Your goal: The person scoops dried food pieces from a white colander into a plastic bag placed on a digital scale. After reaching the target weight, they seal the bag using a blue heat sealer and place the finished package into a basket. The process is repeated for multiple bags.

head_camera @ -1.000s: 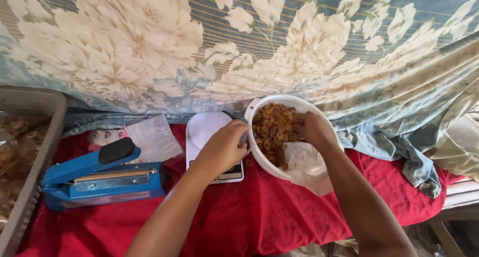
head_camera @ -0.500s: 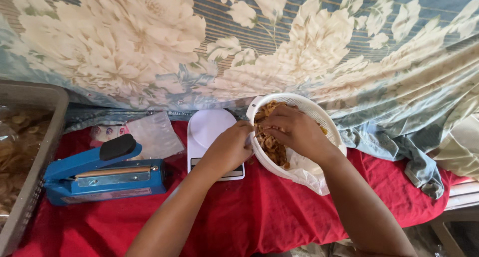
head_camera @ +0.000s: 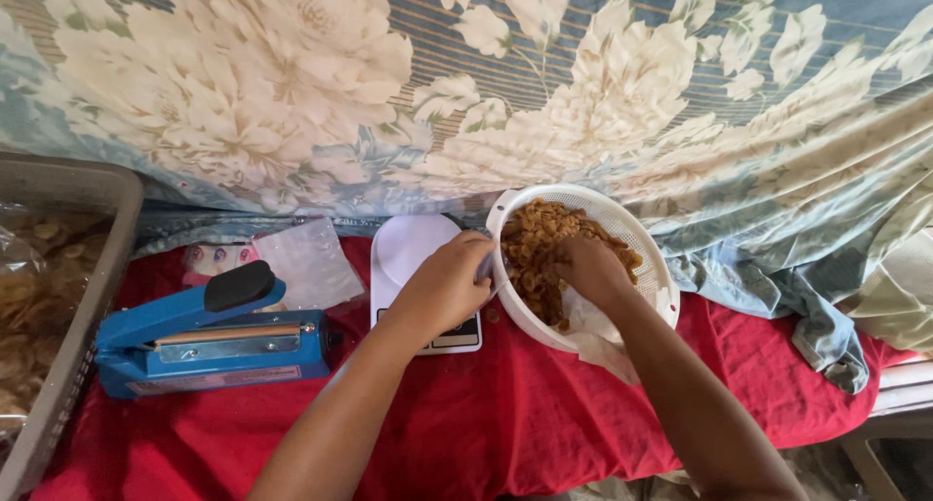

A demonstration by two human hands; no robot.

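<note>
Crowding scale [head_camera: 413,268]: white basket [head_camera: 651,258]; left hand [head_camera: 445,289] gripping its rim, right hand [head_camera: 588,268] cupped in snacks [head_camera: 533,248].

The colander [head_camera: 637,231] is white perforated plastic, matt, holding dry, rough, crinkled brown chips [head_camera: 533,248]. The scale [head_camera: 413,258] looks like smooth white plastic with a slight sheen. The sealer [head_camera: 209,350] is glossy blue metal or plastic, which one cannot be told, with a black matt handle and a bare metal strip. The cloth [head_camera: 505,423] is red woven fabric, matt. The curtain [head_camera: 466,83] is soft printed fabric. The bags [head_camera: 306,263] are clear shiny plastic film. The basket [head_camera: 92,268] is dull grey plastic
</note>
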